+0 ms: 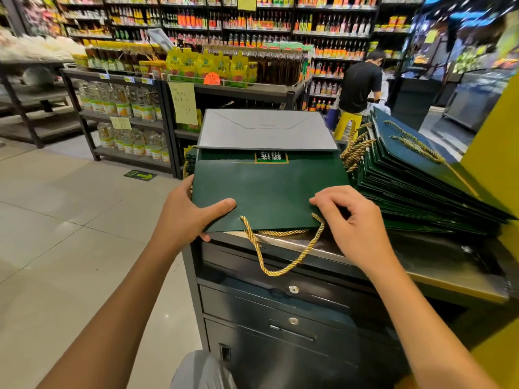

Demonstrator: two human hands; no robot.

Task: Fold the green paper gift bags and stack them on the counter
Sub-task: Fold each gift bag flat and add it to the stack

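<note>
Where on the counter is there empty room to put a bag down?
One bare patch shows: the dark counter top near its front edge, between the right hand and the yellow wall, in front of the leaning stack of bags. The left part is crowded: the green bag covers it, gripped by the left hand.

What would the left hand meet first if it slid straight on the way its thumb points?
Probably the right hand, whose curled fingers rest on the same green gift bag that the left hand grips. Depth is unclear.
</note>
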